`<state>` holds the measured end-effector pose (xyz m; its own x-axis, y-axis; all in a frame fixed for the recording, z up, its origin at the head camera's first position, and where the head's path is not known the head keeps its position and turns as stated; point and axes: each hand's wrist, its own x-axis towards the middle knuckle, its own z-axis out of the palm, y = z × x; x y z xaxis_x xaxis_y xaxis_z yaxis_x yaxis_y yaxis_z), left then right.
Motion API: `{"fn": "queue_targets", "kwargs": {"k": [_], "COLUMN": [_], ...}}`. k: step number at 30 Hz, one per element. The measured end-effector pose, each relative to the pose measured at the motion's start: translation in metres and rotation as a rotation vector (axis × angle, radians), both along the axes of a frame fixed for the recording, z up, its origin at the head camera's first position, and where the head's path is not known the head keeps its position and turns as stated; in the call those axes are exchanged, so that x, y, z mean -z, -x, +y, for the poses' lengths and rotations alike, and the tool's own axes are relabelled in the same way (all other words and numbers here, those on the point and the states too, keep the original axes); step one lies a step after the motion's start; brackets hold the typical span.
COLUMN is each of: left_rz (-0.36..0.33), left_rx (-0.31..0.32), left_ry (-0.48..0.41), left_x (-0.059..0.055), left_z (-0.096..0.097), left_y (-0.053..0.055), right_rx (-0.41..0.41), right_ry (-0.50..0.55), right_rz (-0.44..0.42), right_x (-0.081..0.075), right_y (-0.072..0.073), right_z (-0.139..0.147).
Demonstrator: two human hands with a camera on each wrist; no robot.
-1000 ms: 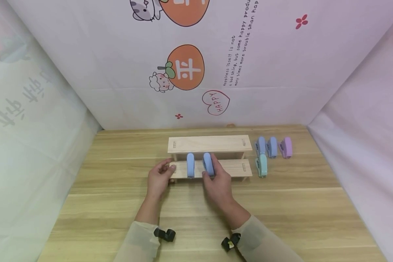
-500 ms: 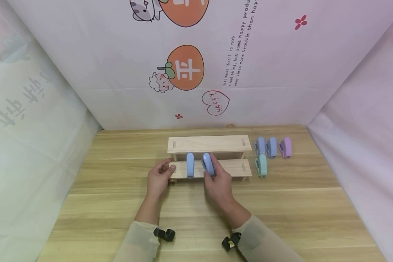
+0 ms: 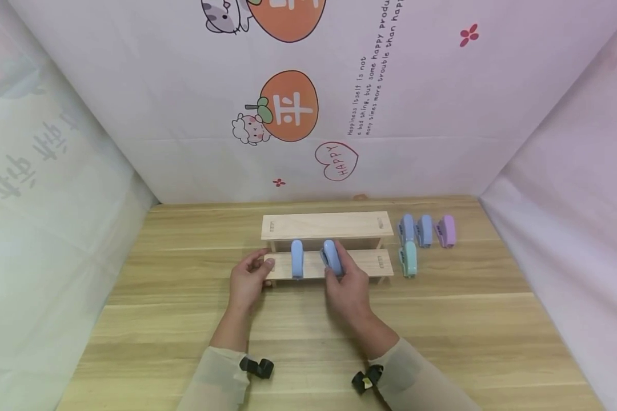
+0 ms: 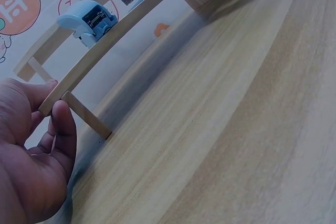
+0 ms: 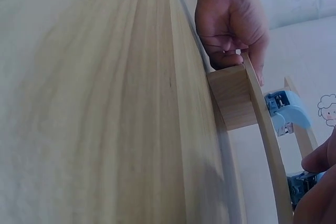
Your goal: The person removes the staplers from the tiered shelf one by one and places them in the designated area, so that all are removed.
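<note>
My left hand pinches the left end of the front wooden shelf, thumb on top and curled fingers beneath, as the left wrist view shows. On that shelf stands a light blue stapler, its long side running front to back. To its right my right hand grips a second light blue stapler between thumb and fingers, slightly slanted over the shelf. In the right wrist view this held stapler is partly covered by the hand. Whether its base touches the board is hard to tell.
Behind stands a higher wooden shelf. Right of the shelves, on the wood-grain table, are two blue staplers, a purple stapler and a mint green stapler. Printed white cloth encloses the back and sides.
My right hand has shifted a little to the right along the front shelf, taking the blue stapler with it. My left hand keeps its hold on the shelf's end.
</note>
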<state>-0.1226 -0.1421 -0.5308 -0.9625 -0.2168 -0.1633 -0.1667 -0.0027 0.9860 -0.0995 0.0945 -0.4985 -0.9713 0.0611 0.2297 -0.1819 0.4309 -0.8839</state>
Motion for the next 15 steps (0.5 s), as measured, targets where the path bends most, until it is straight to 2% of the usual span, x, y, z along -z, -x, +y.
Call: {"fn": "queue_targets", "kwargs": {"k": [9,15], "left_rz": [0.002,-0.024], "left_rx": [0.020,0.015], "left_ry": [0.008,0.027], "left_x": [-0.001,-0.001], "left_z": [-0.002,-0.001], "left_y": [0.000,0.000], "right_rx": [0.014,0.028], "right_ry": [-0.009,0.007], "right_rz": [0.005,-0.006], "right_x": [-0.003,-0.003], "right_y": [-0.002,-0.003], "right_z": [0.006,0.012]}}
